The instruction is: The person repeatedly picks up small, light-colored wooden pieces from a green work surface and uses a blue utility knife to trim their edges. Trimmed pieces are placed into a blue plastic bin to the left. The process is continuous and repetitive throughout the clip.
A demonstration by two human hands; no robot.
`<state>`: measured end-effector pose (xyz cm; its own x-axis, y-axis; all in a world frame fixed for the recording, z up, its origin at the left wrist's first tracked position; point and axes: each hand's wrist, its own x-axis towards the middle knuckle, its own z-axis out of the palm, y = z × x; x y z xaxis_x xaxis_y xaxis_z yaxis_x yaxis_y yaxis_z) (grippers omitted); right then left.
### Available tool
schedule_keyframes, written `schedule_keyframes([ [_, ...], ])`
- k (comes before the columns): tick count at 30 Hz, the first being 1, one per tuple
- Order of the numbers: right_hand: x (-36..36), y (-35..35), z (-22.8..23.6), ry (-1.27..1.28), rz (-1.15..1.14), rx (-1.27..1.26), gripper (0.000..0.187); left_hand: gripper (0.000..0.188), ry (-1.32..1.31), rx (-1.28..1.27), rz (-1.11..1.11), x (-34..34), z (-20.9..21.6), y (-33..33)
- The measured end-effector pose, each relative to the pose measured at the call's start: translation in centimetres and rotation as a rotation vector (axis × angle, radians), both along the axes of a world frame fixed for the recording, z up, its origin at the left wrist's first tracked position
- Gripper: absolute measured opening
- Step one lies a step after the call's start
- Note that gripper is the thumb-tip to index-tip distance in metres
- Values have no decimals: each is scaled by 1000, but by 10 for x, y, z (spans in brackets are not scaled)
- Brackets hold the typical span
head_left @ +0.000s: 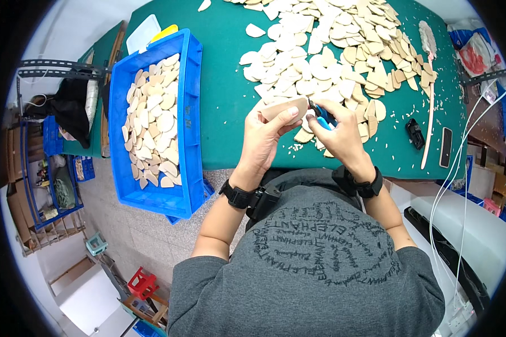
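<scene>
My left hand is closed on a flat beige piece with a rounded outline, its thumb pressed on the upper face. Close beside it, my right hand grips a pair of blue-handled nippers. Their dark jaws are at the right edge of the piece; whether they touch it is hard to tell. Just beyond both hands spreads a large heap of similar pale flat pieces on the green tabletop. Small white scraps are scattered around the heap.
To the left, a blue plastic crate holds many beige pieces. A long-handled brush, a phone and a small black object lie on the right. White cables hang there. A red stool stands lower left.
</scene>
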<state>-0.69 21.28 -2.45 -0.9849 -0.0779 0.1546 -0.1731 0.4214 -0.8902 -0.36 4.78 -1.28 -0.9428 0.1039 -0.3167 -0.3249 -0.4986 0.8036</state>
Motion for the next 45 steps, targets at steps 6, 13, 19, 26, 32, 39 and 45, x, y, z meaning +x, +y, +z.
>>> schedule_keyframes([
  [6,-1,3,3,-5,45,36,29,24,27,-7,-9,2,4,-1],
  [13,-1,0,5,-9,31,8,29,24,59,-38,-2,3,4,0],
  [19,-4,1,6,-15,52,36,29,22,90,-55,34,4,0,0],
  [26,-9,2,-6,-29,107,-28,27,22,92,-79,32,2,-3,-3],
  [32,-12,1,-4,-140,90,-117,21,25,91,-140,145,2,-9,-26],
  [39,-9,36,-18,-235,-37,-126,16,43,81,-170,893,-27,-57,-170],
  [45,-2,44,-17,-255,-48,-93,19,55,-198,-619,71,-59,-136,-51],
])
